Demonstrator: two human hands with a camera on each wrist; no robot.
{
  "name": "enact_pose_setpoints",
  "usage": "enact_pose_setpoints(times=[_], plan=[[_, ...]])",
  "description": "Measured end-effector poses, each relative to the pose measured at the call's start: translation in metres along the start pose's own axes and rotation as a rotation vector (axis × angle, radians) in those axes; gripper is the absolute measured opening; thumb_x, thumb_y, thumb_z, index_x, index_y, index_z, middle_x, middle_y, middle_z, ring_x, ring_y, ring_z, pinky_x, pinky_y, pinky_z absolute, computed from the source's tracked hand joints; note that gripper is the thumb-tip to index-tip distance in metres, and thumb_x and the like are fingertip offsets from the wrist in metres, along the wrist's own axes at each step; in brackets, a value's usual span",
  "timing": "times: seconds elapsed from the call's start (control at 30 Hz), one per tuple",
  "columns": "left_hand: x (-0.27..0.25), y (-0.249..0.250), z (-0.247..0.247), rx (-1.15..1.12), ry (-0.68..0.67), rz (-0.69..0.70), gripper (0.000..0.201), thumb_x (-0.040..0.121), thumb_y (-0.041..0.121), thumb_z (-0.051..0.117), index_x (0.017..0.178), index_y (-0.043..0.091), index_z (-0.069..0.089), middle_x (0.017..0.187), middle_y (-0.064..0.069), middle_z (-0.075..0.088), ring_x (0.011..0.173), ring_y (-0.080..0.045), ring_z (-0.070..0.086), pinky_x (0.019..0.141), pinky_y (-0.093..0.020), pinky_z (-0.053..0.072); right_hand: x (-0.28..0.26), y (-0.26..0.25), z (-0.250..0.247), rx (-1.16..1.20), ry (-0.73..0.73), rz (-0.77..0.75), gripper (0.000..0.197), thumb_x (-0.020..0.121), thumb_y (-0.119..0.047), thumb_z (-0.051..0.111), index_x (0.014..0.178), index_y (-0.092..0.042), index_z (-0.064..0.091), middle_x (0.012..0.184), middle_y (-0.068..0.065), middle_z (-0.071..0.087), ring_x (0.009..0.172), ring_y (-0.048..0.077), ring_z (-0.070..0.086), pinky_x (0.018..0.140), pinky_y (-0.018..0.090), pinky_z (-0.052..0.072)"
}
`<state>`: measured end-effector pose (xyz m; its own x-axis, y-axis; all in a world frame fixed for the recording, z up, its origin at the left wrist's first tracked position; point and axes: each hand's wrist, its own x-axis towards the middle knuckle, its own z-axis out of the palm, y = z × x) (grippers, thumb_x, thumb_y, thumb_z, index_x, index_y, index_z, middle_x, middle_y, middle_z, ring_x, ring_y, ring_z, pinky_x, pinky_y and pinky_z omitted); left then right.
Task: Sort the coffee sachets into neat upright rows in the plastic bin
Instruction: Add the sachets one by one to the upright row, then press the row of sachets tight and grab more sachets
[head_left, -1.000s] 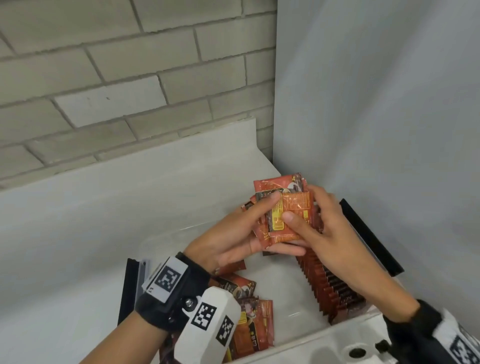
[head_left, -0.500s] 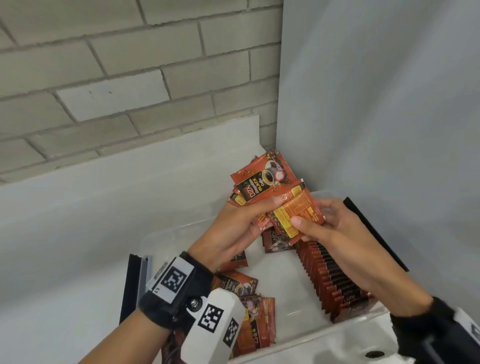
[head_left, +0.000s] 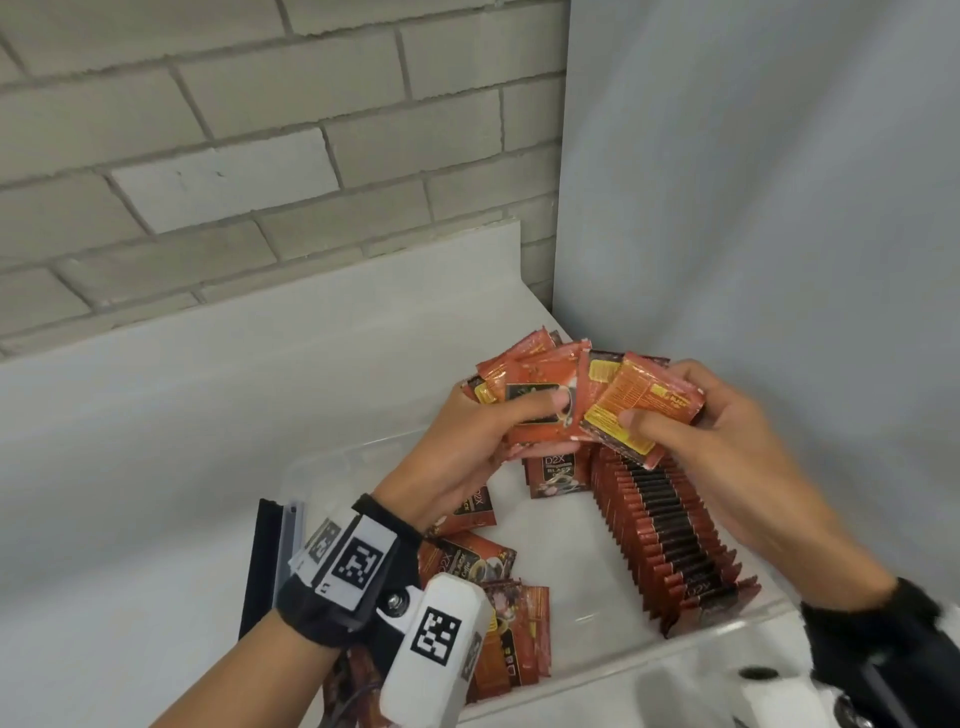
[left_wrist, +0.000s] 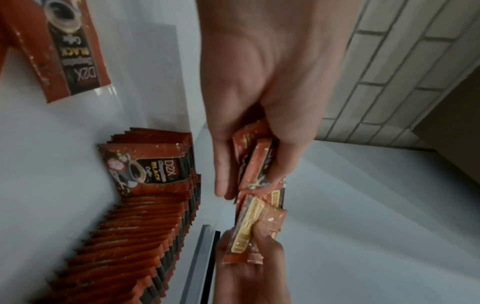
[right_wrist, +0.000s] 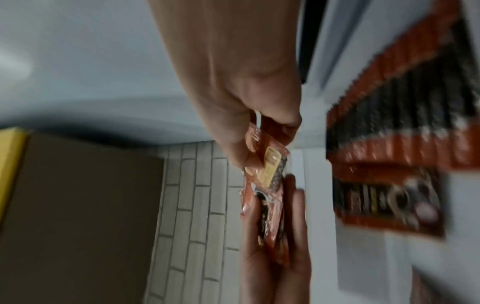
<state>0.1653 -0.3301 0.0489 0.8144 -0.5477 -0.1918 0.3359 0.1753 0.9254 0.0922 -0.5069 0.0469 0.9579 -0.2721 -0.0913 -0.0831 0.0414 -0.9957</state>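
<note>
Both hands were above the far end of the clear plastic bin (head_left: 332, 457), which sat on the white counter (head_left: 156, 467).

Left hand (head_left: 467, 452): grip pinching a fanned bunch of sachets (head_left: 540, 389), thumb across the front one. Bunch splayed, edges uneven.

Right hand (head_left: 717, 447): grip pinching a sachet printed yellow on its back (head_left: 644, 410), thumb on its lower corner. It overlapped the bunch's right edge.

Upright row (head_left: 670, 540) stood along the bin's right side, leaning a little. Loose sachets (head_left: 483, 566) lay flat at the near left.

Risks, as judged: the fan was loosely stacked, so a slack thumb could spill sachets onto the row and knock it over. The yellow-backed sachet faced the opposite way; set in unturned, it would spoil the row. The leaning row might topple if nudged.
</note>
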Motion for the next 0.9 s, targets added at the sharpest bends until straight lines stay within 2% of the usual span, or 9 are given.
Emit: enact_pose_setpoints(times=[0.1, 0.27, 0.37, 0.43, 0.5, 0.6, 0.7, 0.77, 0.9], plan=[[0.0, 0.0, 0.0, 0.12, -0.021, -0.022, 0.039, 0.082, 0.004, 0.069, 0.121, 0.004, 0.061, 0.11, -0.013, 0.07, 0.098, -0.03, 0.069, 0.081, -0.044, 0.057, -0.001, -0.005, -0.003, -0.194, -0.059, -0.136, 0.03, 0.08, -0.002, 0.072, 0.089, -0.026, 0.059, 0.092, 0.003, 0.071, 0.088, 0.02, 0.069, 0.077, 0.037, 0.058], [-0.003, -0.002, 0.0, 0.226, -0.05, -0.042, 0.037, 0.079, 0.009, 0.073, 0.115, 0.009, 0.064, 0.103, -0.012, 0.072, 0.089, -0.033, 0.071, 0.074, -0.043, 0.059, -0.003, -0.014, -0.001, -0.52, -0.198, -0.345, 0.047, 0.079, -0.001, 0.072, 0.105, -0.039, 0.059, 0.102, -0.024, 0.056, 0.106, 0.01, 0.052, 0.087, 0.029, 0.048], [-0.005, -0.001, 0.001, 0.249, -0.054, -0.034, 0.038, 0.072, 0.017, 0.075, 0.109, 0.013, 0.066, 0.101, -0.012, 0.073, 0.088, -0.033, 0.071, 0.073, -0.047, 0.059, -0.003, -0.017, 0.0, -0.624, -0.242, -0.352, 0.05, 0.08, -0.011, 0.074, 0.104, -0.049, 0.052, 0.098, -0.037, 0.051, 0.103, 0.004, 0.05, 0.085, 0.022, 0.046], [-0.005, 0.001, 0.001, 0.25, -0.047, -0.023, 0.041, 0.07, 0.026, 0.074, 0.108, 0.015, 0.065, 0.102, -0.011, 0.073, 0.09, -0.031, 0.071, 0.074, -0.048, 0.058, -0.003, -0.015, 0.0, -0.67, -0.229, -0.352, 0.047, 0.08, -0.015, 0.075, 0.098, -0.05, 0.049, 0.092, -0.029, 0.054, 0.098, 0.003, 0.051, 0.081, 0.019, 0.045], [-0.006, 0.004, 0.002, 0.256, -0.042, -0.02, 0.041, 0.077, 0.034, 0.068, 0.113, 0.015, 0.064, 0.104, -0.011, 0.072, 0.093, -0.029, 0.07, 0.078, -0.047, 0.058, -0.002, -0.013, -0.001, -0.672, -0.208, -0.317, 0.041, 0.081, -0.017, 0.074, 0.095, -0.047, 0.05, 0.092, -0.018, 0.054, 0.096, 0.005, 0.053, 0.08, 0.02, 0.046], [-0.006, 0.006, 0.002, 0.211, -0.01, -0.031, 0.031, 0.09, 0.035, 0.058, 0.115, 0.017, 0.062, 0.103, -0.012, 0.073, 0.094, -0.029, 0.07, 0.081, -0.045, 0.057, -0.001, -0.012, -0.004, -0.619, -0.186, -0.196, 0.028, 0.082, -0.019, 0.074, 0.102, -0.029, 0.058, 0.1, -0.006, 0.062, 0.094, 0.01, 0.061, 0.081, 0.029, 0.054], [-0.005, 0.007, 0.001, 0.197, 0.011, -0.017, 0.029, 0.091, 0.032, 0.057, 0.114, 0.016, 0.062, 0.102, -0.013, 0.073, 0.093, -0.029, 0.07, 0.083, -0.045, 0.057, 0.0, -0.012, -0.009, -0.401, -0.192, -0.063, 0.026, 0.081, -0.014, 0.073, 0.103, -0.021, 0.062, 0.091, -0.001, 0.073, 0.084, 0.011, 0.069, 0.079, 0.028, 0.054], [-0.006, 0.006, 0.001, 0.219, 0.006, -0.002, 0.031, 0.087, 0.036, 0.06, 0.11, 0.016, 0.065, 0.103, -0.011, 0.073, 0.095, -0.027, 0.07, 0.087, -0.045, 0.056, 0.0, -0.012, -0.009, -0.25, -0.2, 0.012, 0.028, 0.079, -0.014, 0.072, 0.105, -0.019, 0.062, 0.091, -0.003, 0.075, 0.084, 0.011, 0.071, 0.081, 0.028, 0.053], [-0.009, 0.007, 0.003, 0.194, -0.058, -0.021, 0.036, 0.078, 0.041, 0.058, 0.105, 0.019, 0.065, 0.102, -0.009, 0.073, 0.094, -0.024, 0.07, 0.077, -0.036, 0.059, -0.001, -0.01, -0.006, -0.162, -0.228, 0.077, 0.041, 0.071, -0.022, 0.071, 0.109, -0.017, 0.058, 0.094, 0.0, 0.075, 0.086, 0.015, 0.072, 0.079, 0.027, 0.055]])
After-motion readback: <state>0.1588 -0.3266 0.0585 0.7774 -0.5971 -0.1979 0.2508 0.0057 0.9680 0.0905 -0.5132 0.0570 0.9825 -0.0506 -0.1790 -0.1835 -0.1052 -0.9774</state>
